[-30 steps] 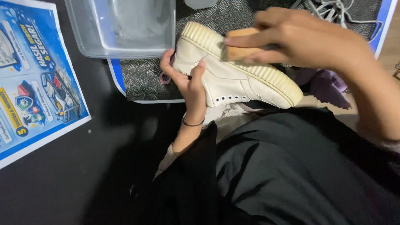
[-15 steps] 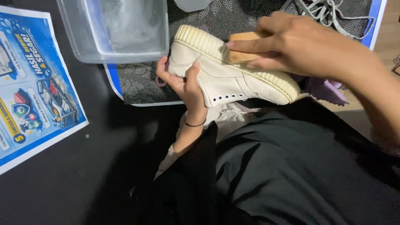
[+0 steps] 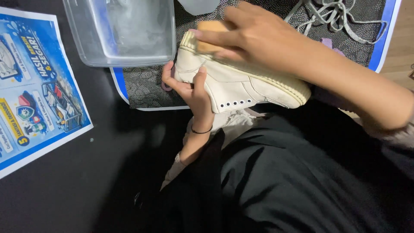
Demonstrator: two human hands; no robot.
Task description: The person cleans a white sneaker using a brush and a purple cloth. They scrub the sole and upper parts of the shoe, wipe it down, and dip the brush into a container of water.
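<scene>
A white sneaker [image 3: 241, 88] with a cream ribbed sole lies on its side above my lap. My left hand [image 3: 189, 92] grips its upper near the heel end, thumb and fingers wrapped round it. My right hand [image 3: 254, 36] presses a tan wooden brush [image 3: 211, 28] against the sole's edge at the left end of the shoe. The brush's bristles are hidden under my fingers.
A clear plastic tub [image 3: 123, 32] holding water stands just left of the shoe on a dotted black mat [image 3: 146, 90]. Grey laces [image 3: 336, 13] lie on the mat at the top right. A blue printed sheet [image 3: 34, 82] lies on the black table at the left.
My right hand and the brush have slid left along the sole toward the shoe's end. The view has shifted, so shoe and tub sit slightly lower and further right.
</scene>
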